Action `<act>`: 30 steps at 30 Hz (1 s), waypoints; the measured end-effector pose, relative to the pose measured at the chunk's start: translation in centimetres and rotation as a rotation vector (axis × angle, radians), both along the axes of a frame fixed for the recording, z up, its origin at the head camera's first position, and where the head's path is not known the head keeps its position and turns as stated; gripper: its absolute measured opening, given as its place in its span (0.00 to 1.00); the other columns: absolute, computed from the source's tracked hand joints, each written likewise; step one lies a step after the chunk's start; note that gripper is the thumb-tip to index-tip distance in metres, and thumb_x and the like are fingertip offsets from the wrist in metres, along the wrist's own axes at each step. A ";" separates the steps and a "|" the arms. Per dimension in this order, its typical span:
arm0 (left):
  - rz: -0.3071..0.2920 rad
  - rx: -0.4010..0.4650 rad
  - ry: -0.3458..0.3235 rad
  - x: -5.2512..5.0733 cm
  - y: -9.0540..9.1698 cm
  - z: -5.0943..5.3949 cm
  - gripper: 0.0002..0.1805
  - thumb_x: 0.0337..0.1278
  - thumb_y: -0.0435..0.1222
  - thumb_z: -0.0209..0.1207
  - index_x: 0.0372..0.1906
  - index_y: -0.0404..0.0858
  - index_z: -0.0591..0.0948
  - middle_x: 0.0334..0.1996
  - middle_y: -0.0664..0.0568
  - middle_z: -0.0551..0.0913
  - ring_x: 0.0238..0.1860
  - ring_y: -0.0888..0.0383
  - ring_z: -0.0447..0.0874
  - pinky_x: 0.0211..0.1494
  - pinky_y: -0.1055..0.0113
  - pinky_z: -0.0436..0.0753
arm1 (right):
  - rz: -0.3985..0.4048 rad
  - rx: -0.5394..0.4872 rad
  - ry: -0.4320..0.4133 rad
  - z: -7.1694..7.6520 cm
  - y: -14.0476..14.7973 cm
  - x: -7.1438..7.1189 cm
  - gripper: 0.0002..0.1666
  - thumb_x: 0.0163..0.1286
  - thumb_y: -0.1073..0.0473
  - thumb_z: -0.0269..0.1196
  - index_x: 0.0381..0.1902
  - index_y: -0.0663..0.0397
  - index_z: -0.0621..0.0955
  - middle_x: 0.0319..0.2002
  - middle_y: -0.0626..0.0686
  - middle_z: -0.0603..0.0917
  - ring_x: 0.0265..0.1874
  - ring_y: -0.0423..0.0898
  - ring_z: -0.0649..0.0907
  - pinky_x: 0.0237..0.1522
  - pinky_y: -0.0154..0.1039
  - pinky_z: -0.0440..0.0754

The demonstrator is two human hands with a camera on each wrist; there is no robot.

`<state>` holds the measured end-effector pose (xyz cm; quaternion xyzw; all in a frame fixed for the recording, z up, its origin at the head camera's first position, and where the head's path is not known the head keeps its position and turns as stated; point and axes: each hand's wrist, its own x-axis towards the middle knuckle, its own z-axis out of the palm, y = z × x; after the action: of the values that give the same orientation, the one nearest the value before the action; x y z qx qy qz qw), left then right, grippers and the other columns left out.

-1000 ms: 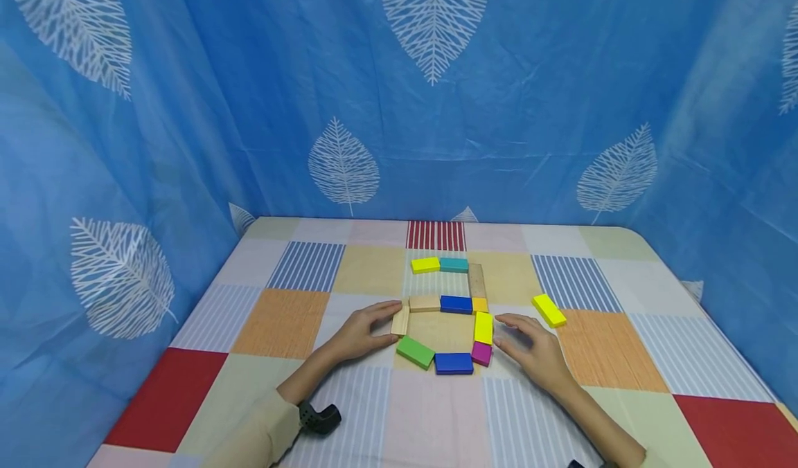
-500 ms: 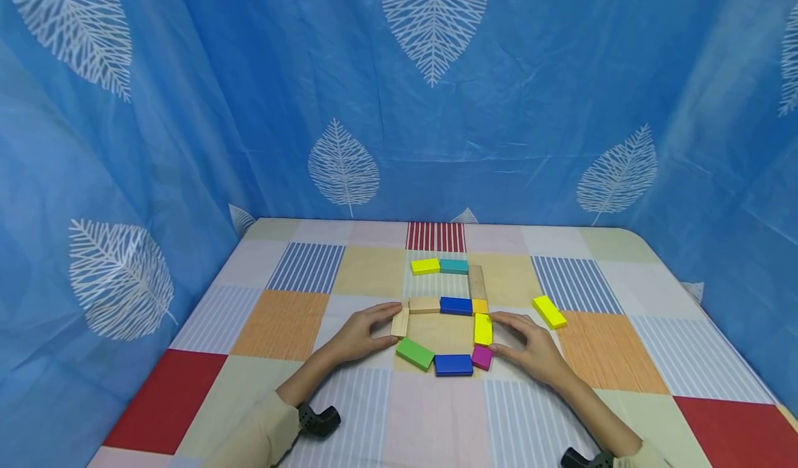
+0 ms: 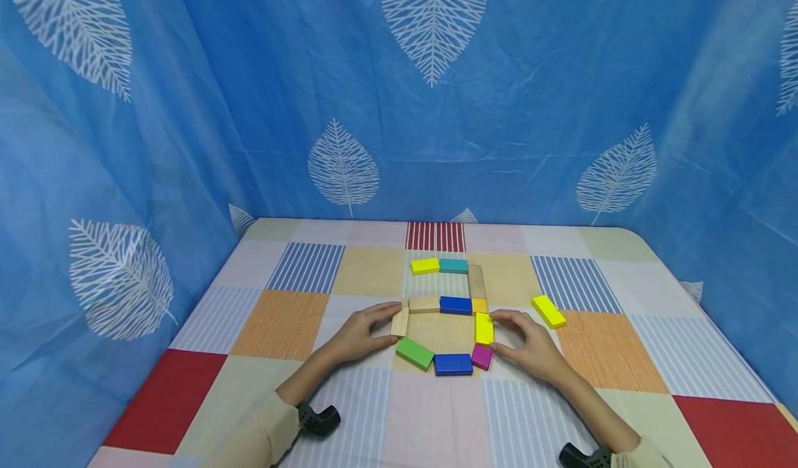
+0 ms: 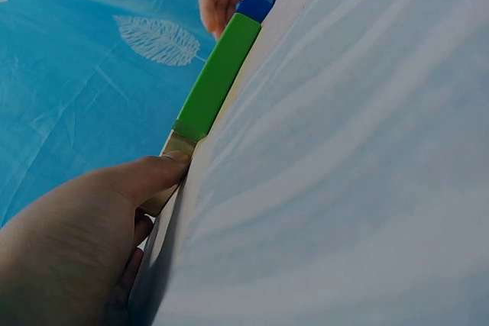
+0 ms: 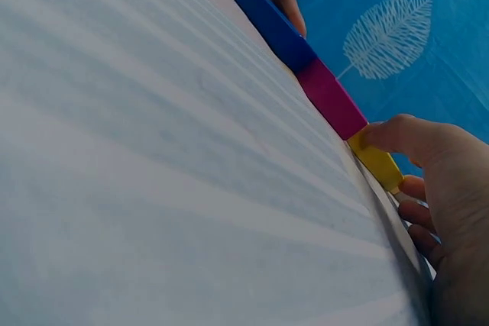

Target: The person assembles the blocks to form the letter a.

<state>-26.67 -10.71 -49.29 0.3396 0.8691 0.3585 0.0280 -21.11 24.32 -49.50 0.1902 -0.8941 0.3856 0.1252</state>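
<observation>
My left hand (image 3: 360,332) holds a plain wooden block (image 3: 400,322) at the left of a ring of flat blocks. In the left wrist view its thumb presses that block beside the green block (image 4: 218,78). Opposite, my right hand (image 3: 531,347) pinches a yellow block (image 3: 483,329) between thumb and fingers. The right wrist view has the thumb on the yellow block's side, close to the magenta block (image 5: 332,101). A blue block (image 3: 453,365) closes the ring's near side. Along its far side lie another wooden block (image 3: 424,304), a blue block (image 3: 456,306) and a small orange block (image 3: 479,306).
Behind the ring, a tan block (image 3: 476,282) runs back to a teal block (image 3: 454,266) and a yellow block (image 3: 425,266). One loose yellow block (image 3: 548,311) lies to the right of the right hand. A patchwork cloth (image 3: 287,322) covers the table; a blue curtain (image 3: 436,149) surrounds it.
My right hand has come in leftward from beside the ring and taken hold of the yellow block, which has shifted very slightly right. My left hand has stayed in place.
</observation>
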 end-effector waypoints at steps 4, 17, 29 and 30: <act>0.000 0.002 0.001 0.0 0.0 0.0 0.33 0.53 0.43 0.64 0.64 0.40 0.69 0.63 0.49 0.69 0.64 0.50 0.64 0.64 0.55 0.65 | 0.000 -0.001 -0.015 0.0 0.0 0.1 0.32 0.50 0.56 0.73 0.54 0.51 0.75 0.49 0.46 0.78 0.49 0.45 0.75 0.52 0.19 0.66; -0.001 0.006 -0.002 0.0 0.0 0.1 0.33 0.53 0.43 0.64 0.64 0.39 0.70 0.63 0.49 0.69 0.64 0.50 0.64 0.64 0.55 0.65 | -0.008 0.010 -0.053 0.1 0.0 0.2 0.31 0.53 0.53 0.71 0.56 0.50 0.75 0.52 0.47 0.77 0.51 0.46 0.75 0.53 0.19 0.64; -0.008 0.012 0.027 -0.2 -0.1 -0.1 0.33 0.53 0.44 0.63 0.64 0.39 0.70 0.62 0.49 0.69 0.64 0.51 0.64 0.63 0.55 0.66 | -0.077 -0.029 0.126 0.3 0.2 0.7 0.26 0.51 0.59 0.72 0.50 0.50 0.79 0.46 0.47 0.81 0.42 0.43 0.77 0.45 0.26 0.74; -0.010 0.008 0.030 -0.2 -0.1 -0.1 0.33 0.53 0.44 0.63 0.64 0.39 0.70 0.62 0.49 0.69 0.64 0.51 0.64 0.63 0.55 0.66 | -0.092 -0.037 0.153 0.4 0.2 1.1 0.25 0.50 0.61 0.72 0.48 0.49 0.80 0.44 0.46 0.82 0.41 0.42 0.77 0.43 0.26 0.74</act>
<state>-26.84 -10.82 -49.42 0.3494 0.8662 0.3568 0.0151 -20.04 24.50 -49.07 0.1753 -0.8824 0.3802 0.2146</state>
